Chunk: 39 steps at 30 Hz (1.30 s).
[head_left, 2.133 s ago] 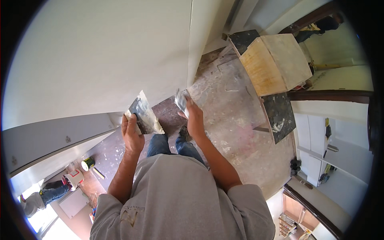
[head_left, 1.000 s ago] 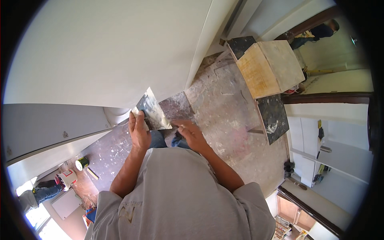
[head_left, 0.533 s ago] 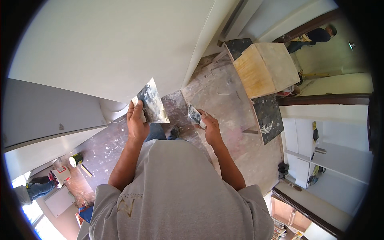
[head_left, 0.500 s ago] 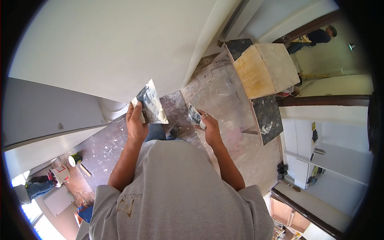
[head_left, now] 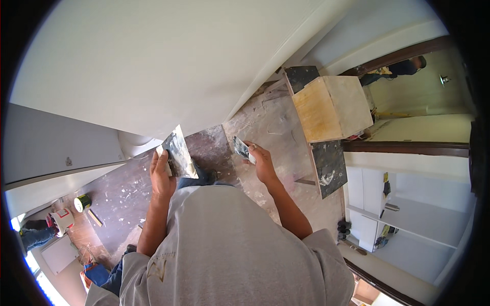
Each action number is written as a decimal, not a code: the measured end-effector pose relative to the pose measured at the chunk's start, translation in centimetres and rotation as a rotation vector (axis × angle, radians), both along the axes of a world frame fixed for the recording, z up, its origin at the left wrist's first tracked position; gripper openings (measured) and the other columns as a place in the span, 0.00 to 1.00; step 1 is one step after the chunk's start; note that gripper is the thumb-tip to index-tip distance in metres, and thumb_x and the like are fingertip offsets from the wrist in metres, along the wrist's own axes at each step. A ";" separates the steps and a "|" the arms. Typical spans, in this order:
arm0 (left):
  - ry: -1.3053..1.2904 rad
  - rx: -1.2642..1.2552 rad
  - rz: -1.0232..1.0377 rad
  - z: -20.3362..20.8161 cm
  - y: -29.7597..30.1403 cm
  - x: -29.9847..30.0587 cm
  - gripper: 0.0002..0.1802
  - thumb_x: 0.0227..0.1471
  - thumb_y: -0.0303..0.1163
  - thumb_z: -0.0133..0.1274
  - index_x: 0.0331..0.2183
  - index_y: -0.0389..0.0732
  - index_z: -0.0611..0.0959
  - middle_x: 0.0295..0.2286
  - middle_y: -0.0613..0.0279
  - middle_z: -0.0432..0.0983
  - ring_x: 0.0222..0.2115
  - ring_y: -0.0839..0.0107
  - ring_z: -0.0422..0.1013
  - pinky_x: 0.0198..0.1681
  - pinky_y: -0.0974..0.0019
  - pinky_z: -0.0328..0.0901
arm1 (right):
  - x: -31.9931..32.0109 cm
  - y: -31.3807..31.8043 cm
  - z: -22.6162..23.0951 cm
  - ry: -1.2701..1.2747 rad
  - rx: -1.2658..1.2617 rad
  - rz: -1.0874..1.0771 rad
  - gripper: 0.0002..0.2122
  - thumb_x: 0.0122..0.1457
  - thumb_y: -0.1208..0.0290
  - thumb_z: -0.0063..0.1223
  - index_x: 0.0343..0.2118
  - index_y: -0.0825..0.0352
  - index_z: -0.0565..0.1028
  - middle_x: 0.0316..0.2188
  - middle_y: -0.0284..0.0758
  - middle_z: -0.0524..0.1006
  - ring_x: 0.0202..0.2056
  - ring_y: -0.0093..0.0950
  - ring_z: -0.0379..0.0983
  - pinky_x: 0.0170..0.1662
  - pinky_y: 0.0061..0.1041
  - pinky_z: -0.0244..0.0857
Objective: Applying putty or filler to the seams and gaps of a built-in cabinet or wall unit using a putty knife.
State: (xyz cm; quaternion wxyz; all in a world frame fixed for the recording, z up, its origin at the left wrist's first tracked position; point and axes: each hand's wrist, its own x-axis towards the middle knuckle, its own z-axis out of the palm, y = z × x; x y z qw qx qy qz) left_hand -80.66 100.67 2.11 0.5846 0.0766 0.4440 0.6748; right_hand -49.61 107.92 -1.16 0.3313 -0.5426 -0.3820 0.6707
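Observation:
My left hand [head_left: 162,177] is closed on a wide putty knife [head_left: 182,155], whose broad blade is smeared with white filler and dark marks. Its blade tilts up in front of my body, close to the lower edge of a large white wall [head_left: 153,66]. In my right hand [head_left: 262,163] is a smaller putty knife [head_left: 241,147], its blade dark with white smears and angled up to the left. The two knives are apart from each other. Neither blade touches the wall as far as I can see; the left one's upper corner overlaps it in view.
On the right, a wooden box [head_left: 334,109] stands on a bench with a dark, stained top [head_left: 331,169]. Buckets [head_left: 62,220] and a paint can [head_left: 81,202] are on the spattered floor [head_left: 127,188] at left. A person [head_left: 403,67] is beyond the doorway; another's legs [head_left: 38,237] show at left.
The view has shifted, so my hands and both knives sit lower and further left in the picture, along with my surroundings. Both hands keep their grip on the knives.

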 end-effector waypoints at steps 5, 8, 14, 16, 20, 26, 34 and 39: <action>-0.074 0.034 -0.023 0.4 1.2 -0.1 0.14 0.65 0.30 0.48 0.51 0.39 0.76 0.42 0.64 0.79 0.42 0.73 0.76 0.46 0.66 0.71 | 0.1 2.6 1.6 0.157 -0.038 0.083 0.23 0.69 0.59 0.43 0.57 0.73 0.73 0.48 0.38 0.80 0.46 0.27 0.79 0.44 0.32 0.77; -0.065 0.033 -0.004 1.8 1.4 0.8 0.14 0.65 0.30 0.49 0.50 0.39 0.76 0.43 0.64 0.79 0.43 0.73 0.76 0.47 0.66 0.71 | 0.6 3.4 1.4 0.161 -0.016 0.150 0.23 0.69 0.58 0.43 0.58 0.71 0.74 0.49 0.38 0.79 0.48 0.27 0.76 0.43 0.30 0.77; -0.003 0.028 0.194 1.3 1.0 4.4 0.16 0.64 0.31 0.50 0.51 0.38 0.76 0.42 0.64 0.78 0.44 0.73 0.76 0.48 0.66 0.71 | 5.7 8.0 0.1 -0.094 0.134 0.263 0.25 0.69 0.57 0.40 0.57 0.74 0.73 0.46 0.39 0.81 0.45 0.31 0.80 0.42 0.33 0.78; 0.038 0.061 0.243 -0.1 0.9 6.2 0.16 0.65 0.31 0.49 0.52 0.38 0.76 0.42 0.63 0.78 0.44 0.72 0.76 0.48 0.66 0.71 | 9.4 10.7 -1.2 0.077 0.086 0.249 0.25 0.69 0.55 0.38 0.56 0.73 0.73 0.46 0.41 0.81 0.45 0.33 0.81 0.41 0.37 0.79; -0.044 0.069 0.553 -2.1 -0.2 12.7 0.16 0.66 0.30 0.46 0.52 0.36 0.76 0.44 0.60 0.79 0.45 0.70 0.76 0.50 0.64 0.71 | 15.2 16.0 -1.8 0.300 -0.144 0.235 0.29 0.68 0.45 0.36 0.58 0.69 0.70 0.49 0.42 0.79 0.47 0.40 0.80 0.37 0.47 0.80; -0.075 0.047 0.796 -5.7 -5.8 22.3 0.17 0.66 0.32 0.47 0.54 0.37 0.74 0.45 0.61 0.78 0.46 0.69 0.77 0.50 0.62 0.72 | 19.5 20.0 0.7 0.662 -0.278 0.440 0.29 0.69 0.41 0.36 0.64 0.57 0.64 0.54 0.37 0.77 0.51 0.42 0.77 0.38 0.51 0.78; -0.126 0.000 0.994 -8.0 -10.8 32.6 0.16 0.67 0.33 0.48 0.53 0.39 0.75 0.44 0.62 0.79 0.44 0.68 0.78 0.49 0.61 0.74 | 18.3 25.3 2.4 -0.028 0.238 0.641 0.14 0.64 0.72 0.55 0.52 0.67 0.74 0.43 0.35 0.80 0.40 0.27 0.80 0.31 0.34 0.80; -0.139 0.028 1.024 -8.1 -11.6 35.9 0.16 0.67 0.33 0.48 0.53 0.39 0.75 0.43 0.62 0.79 0.43 0.69 0.79 0.49 0.62 0.74 | 15.1 28.3 3.4 -0.605 0.857 0.972 0.19 0.65 0.63 0.55 0.50 0.76 0.77 0.42 0.49 0.82 0.42 0.42 0.80 0.42 0.37 0.75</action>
